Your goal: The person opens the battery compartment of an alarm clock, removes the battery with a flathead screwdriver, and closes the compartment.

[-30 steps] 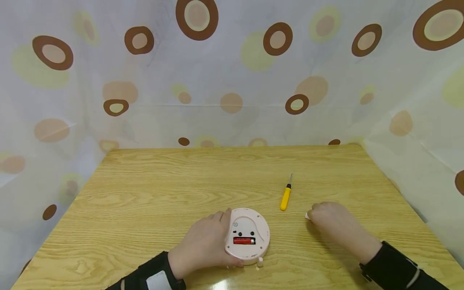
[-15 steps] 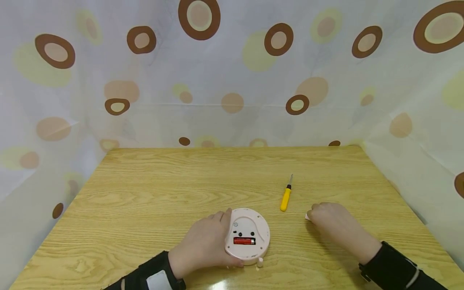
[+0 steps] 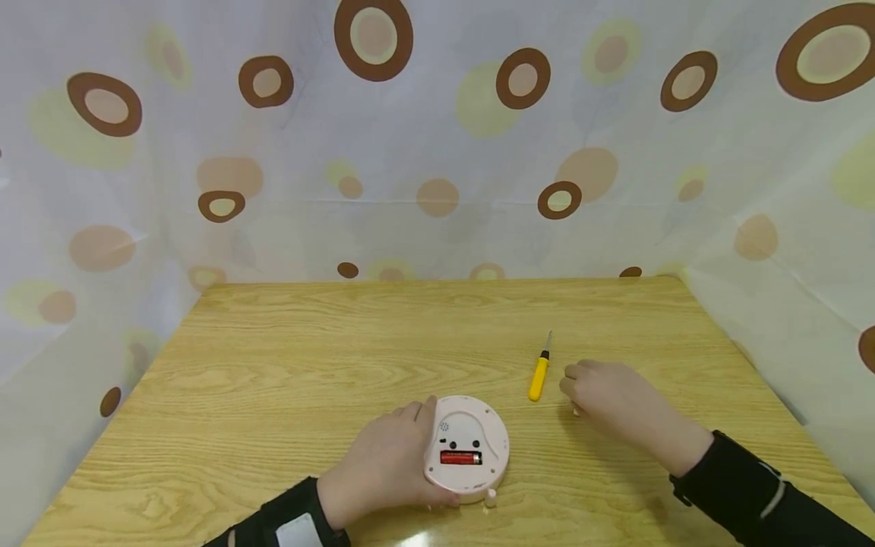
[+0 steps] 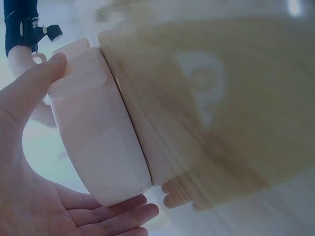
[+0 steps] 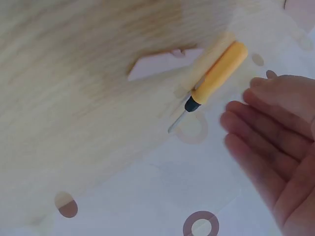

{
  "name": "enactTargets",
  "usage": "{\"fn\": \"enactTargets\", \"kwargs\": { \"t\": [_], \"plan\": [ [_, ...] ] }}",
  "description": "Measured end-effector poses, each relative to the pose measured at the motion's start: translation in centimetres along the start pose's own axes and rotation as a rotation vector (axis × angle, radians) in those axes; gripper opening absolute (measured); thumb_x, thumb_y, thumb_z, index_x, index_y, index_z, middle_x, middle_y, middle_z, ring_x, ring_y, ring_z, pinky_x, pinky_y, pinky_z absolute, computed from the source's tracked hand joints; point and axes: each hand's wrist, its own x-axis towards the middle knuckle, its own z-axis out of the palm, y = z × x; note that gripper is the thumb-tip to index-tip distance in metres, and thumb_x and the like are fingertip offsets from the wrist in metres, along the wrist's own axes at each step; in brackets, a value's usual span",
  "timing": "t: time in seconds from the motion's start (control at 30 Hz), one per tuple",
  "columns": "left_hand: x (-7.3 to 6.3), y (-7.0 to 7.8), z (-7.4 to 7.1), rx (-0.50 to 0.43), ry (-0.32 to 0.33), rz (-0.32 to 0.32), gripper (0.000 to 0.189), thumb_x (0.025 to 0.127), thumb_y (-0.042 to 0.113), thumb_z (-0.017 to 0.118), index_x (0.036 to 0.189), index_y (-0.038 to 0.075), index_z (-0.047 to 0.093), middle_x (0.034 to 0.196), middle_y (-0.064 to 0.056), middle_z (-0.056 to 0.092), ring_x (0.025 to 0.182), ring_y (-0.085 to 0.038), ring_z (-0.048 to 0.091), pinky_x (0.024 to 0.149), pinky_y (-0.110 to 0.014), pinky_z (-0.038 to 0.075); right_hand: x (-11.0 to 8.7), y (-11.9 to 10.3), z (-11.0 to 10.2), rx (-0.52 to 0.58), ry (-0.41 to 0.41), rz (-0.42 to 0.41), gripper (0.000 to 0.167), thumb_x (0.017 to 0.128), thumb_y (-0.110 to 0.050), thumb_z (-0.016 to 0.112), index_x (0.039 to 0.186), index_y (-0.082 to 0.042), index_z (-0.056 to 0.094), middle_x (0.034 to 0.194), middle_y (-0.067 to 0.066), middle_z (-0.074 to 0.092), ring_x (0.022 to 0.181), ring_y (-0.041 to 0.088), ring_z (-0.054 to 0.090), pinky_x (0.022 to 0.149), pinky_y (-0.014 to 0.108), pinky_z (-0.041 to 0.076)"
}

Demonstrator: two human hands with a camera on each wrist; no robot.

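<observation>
A patterned cloth backdrop (image 3: 403, 144) rises behind the wood-grain tabletop (image 3: 307, 349). The left hand (image 3: 386, 460) grips the round, pale pink battery-powered device (image 3: 472, 425), and the right hand (image 3: 615, 391) has its fingers loosely extended with nothing in them; whether they touch the tabletop is hard to tell. The likeliest trouble is with the device: its back faces up with the battery bay uncovered, so a careless tip or a knock could spill what sits inside, and a slack left hold could let the smooth casing turn. It sits on the tabletop within the left hand's curve, fingers along its far-left rim and thumb at the near edge, well apart from the right fingers. The yellow-handled screwdriver (image 3: 539, 372) lies just beside the right fingertips, free of them; a sideways brush there might set its rounded handle rolling. The small pink-white plate (image 5: 162, 65), apparently the battery cover, lies on the tabletop at the near side of the right hand, partly hidden by it in the head view, and an unwatched sweep could push it away. The red battery (image 3: 461, 457) rests in its bay, touched by neither hand.
</observation>
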Motion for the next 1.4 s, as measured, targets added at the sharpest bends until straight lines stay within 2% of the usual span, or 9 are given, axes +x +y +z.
{"fn": "enactTargets", "kwargs": {
  "t": [0.13, 0.27, 0.5, 0.8, 1.4],
  "plan": [
    [0.0, -0.1, 0.0, -0.001, -0.003, -0.002, 0.130, 0.065, 0.078, 0.087, 0.156, -0.005, 0.045, 0.140, -0.017, 0.067, 0.121, -0.026, 0.069, 0.094, -0.039, 0.061, 0.9, 0.5, -0.3, -0.059, 0.065, -0.150, 0.025, 0.074, 0.003, 0.089, 0.091, -0.007, 0.074, 0.086, 0.002, 0.067, 0.076, 0.014, 0.060, 0.067, 0.026, 0.056],
    [0.0, -0.1, 0.0, -0.005, -0.008, -0.007, 0.130, 0.065, 0.079, 0.087, 0.156, -0.005, 0.045, 0.140, -0.017, 0.067, 0.121, -0.026, 0.069, 0.094, -0.040, 0.061, 1.6, 1.0, -0.2, -0.126, 0.088, -0.257, 0.044, 0.073, 0.000, 0.093, 0.113, -0.003, 0.076, 0.107, 0.008, 0.074, 0.098, 0.020, 0.069, 0.088, 0.031, 0.061],
    [0.0, -0.2, 0.0, -0.004, -0.008, -0.013, 0.130, 0.065, 0.079, 0.087, 0.156, -0.005, 0.045, 0.140, -0.017, 0.067, 0.121, -0.027, 0.070, 0.094, -0.040, 0.062, 2.4, 1.2, 0.5, -0.143, 0.010, -0.291, 0.053, 0.080, 0.001, 0.090, 0.130, -0.005, 0.072, 0.125, 0.009, 0.074, 0.116, 0.022, 0.070, 0.101, 0.036, 0.058],
    [0.1, -0.1, -0.1, -0.005, -0.018, -0.015, 0.131, 0.065, 0.080, 0.086, 0.156, -0.004, 0.045, 0.140, -0.016, 0.067, 0.121, -0.025, 0.069, 0.093, -0.039, 0.062, 2.9, 1.6, 1.4, -0.205, 0.017, -0.325, 0.048, 0.083, -0.004, 0.087, 0.129, -0.006, 0.073, 0.123, 0.007, 0.074, 0.113, 0.021, 0.069, 0.099, 0.034, 0.059],
    [0.1, -0.1, 0.0, -0.023, -0.034, -0.030, 0.129, 0.066, 0.078, 0.087, 0.157, -0.003, 0.044, 0.140, -0.014, 0.066, 0.121, -0.023, 0.068, 0.097, -0.039, 0.060, 3.9, 2.1, 3.3, -0.171, -0.008, -0.335, 0.038, 0.084, -0.009, 0.088, 0.120, -0.009, 0.074, 0.115, 0.004, 0.075, 0.108, 0.018, 0.069, 0.095, 0.032, 0.060]
  ]
}}
